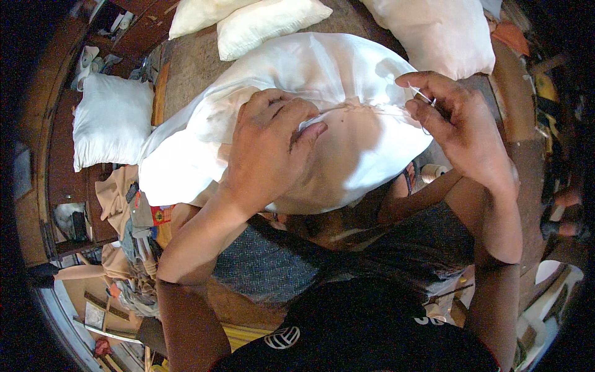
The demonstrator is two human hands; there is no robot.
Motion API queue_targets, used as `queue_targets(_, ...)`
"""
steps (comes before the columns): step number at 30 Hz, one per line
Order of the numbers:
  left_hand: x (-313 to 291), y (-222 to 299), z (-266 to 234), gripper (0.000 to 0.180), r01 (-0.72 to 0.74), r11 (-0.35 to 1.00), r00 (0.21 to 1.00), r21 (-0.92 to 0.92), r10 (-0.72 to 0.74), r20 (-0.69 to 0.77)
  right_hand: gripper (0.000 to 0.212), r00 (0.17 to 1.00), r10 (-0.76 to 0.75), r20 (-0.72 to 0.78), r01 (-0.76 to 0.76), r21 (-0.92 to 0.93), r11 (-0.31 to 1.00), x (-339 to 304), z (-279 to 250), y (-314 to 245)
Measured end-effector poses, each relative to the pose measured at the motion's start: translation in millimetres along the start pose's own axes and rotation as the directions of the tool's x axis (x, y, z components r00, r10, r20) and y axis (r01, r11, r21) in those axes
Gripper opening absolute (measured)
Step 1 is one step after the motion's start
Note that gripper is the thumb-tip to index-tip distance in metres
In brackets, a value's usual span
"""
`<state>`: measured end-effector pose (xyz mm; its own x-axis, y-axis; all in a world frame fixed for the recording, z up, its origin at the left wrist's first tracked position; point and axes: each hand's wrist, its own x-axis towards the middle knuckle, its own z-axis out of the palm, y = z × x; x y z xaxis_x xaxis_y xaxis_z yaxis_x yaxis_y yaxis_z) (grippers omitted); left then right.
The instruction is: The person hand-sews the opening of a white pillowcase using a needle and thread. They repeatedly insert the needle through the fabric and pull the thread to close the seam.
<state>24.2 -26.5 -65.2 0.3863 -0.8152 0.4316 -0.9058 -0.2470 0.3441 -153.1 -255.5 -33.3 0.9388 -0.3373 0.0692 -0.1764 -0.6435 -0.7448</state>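
Observation:
A big, stuffed white pillow (334, 155) lies across my lap, its fabric gathered into puckers along a seam at the middle. My left hand (279, 136) is closed on the fabric at the left end of that seam, thumb and forefinger pinching its edge. To the right of the seam, my right hand (449, 115) is raised with thumb and forefinger close together on a thin white thread (420, 93). Whether a needle is in those fingers I cannot make out. A thread spool (432, 173) stands below my right wrist, beyond the pillow's edge.
Other stuffed white pillows lie around: one at the left (113, 121), a small one (273, 26) at the far side, and a large one (434, 34) at the far right. Crumpled cloths (133, 229) pile up at the left beside a wooden shelf (65, 180).

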Motion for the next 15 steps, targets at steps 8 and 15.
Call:
queue_targets(8,0.3,3.0,0.9,0.012,-0.138,0.962,0.987,0.234,0.152,-0.043,0.025,0.999,-0.022,-0.025,0.024,0.111,0.994,-0.2,1.9,3.4)
queue_targets(15,1.3,3.3,0.3,0.012,-0.165,0.97,0.984,0.18,0.174,-0.035,0.024,0.999,-0.041,-0.007,0.042,0.074,0.996,-0.6,1.3,3.7)
